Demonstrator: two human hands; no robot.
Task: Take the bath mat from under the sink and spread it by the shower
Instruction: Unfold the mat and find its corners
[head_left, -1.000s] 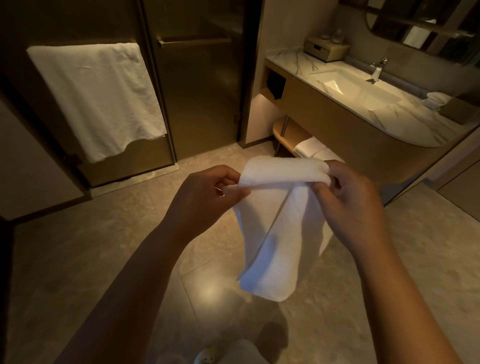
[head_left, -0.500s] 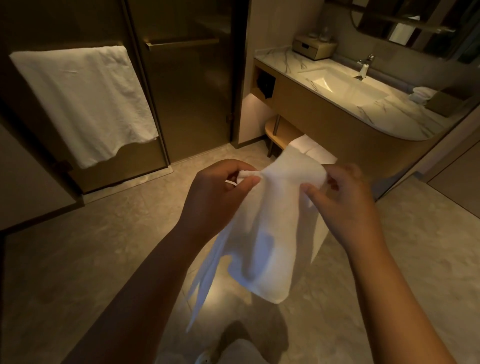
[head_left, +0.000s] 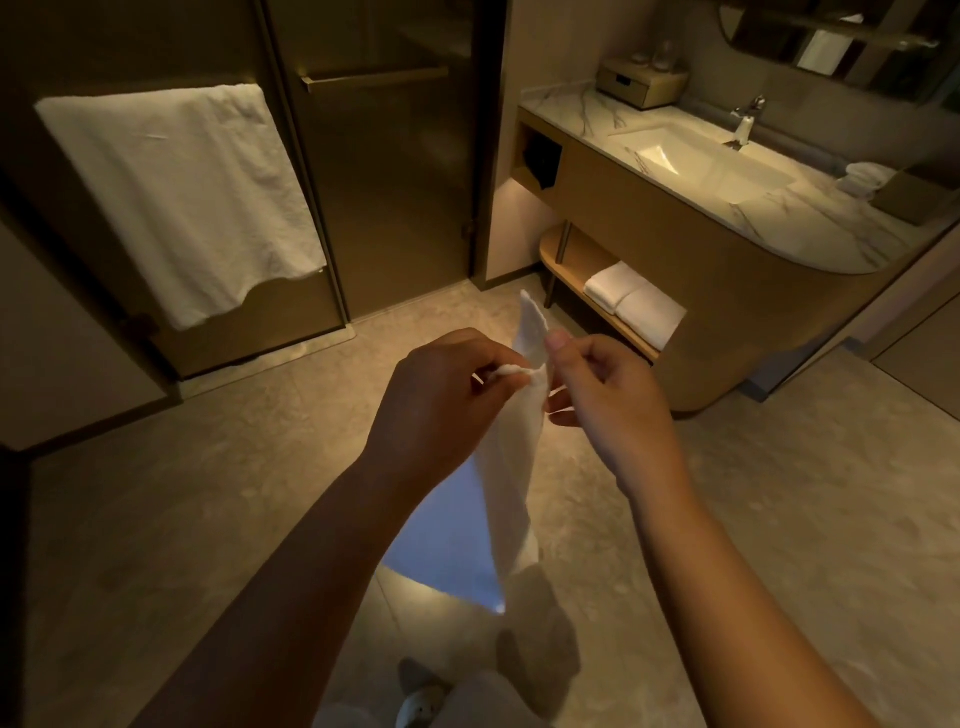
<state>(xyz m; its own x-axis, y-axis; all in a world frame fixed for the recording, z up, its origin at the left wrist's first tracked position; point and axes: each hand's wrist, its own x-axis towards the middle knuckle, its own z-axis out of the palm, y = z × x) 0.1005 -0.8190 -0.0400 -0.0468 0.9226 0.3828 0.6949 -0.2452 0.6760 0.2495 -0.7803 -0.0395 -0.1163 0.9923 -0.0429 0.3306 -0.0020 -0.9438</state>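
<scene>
Both hands (head_left: 441, 400) nearer, bath mat (head_left: 511, 467) narrower.

White bath mat (head_left: 511, 467); grey-veined white marble counter (head_left: 779, 228); beige floor (head_left: 779, 519).

My left hand (head_left: 441, 410) and right hand (head_left: 613, 410) are bare, and both forearms are bare as far as the lower edge of view, with no sleeves showing. My thumbnails are short and unpainted. Below, near the bottom edge, I wear a pale slipper (head_left: 423, 701) and light-coloured clothing.
</scene>
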